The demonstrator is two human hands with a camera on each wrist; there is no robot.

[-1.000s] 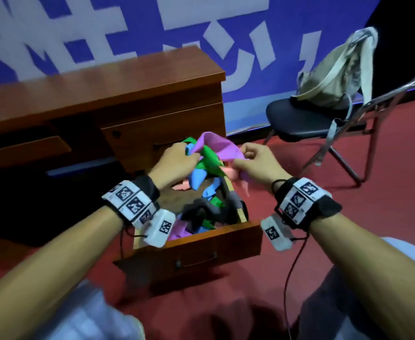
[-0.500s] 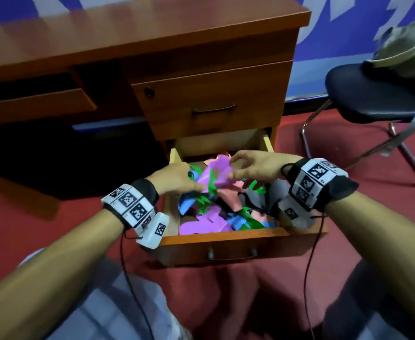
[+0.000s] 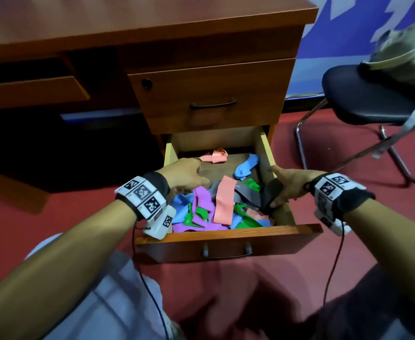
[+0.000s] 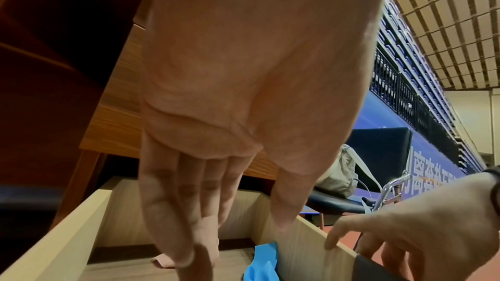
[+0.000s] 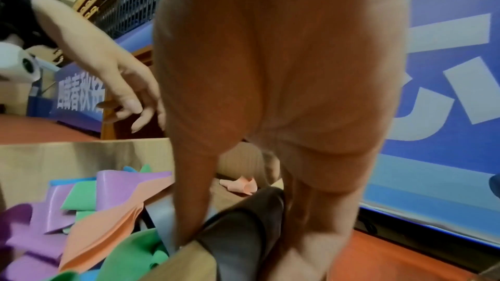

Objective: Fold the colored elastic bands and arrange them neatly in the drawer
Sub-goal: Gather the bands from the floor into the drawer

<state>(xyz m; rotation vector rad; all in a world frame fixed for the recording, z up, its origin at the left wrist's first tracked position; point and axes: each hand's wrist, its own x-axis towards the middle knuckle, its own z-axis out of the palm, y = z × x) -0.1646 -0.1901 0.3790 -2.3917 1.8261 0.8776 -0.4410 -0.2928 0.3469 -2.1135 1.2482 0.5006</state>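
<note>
Below red floor level in the open drawer (image 3: 265,148): lift dark band (image 3: 271,192) clear with right hand (image 3: 289,186) pinching it, left hand (image 3: 184,173) loose and empty, before folding flat.

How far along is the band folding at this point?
Barely begun. Done: perhaps one salmon band folded at the drawer back. In hand: the right hand grips a dark band at the side wall; the left hand hovers open. Left: the tangled pile in front.

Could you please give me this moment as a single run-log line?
left hand: open over drawer | right hand: gripping dark band at drawer's right wall | bands: unfolded heap at front
</note>
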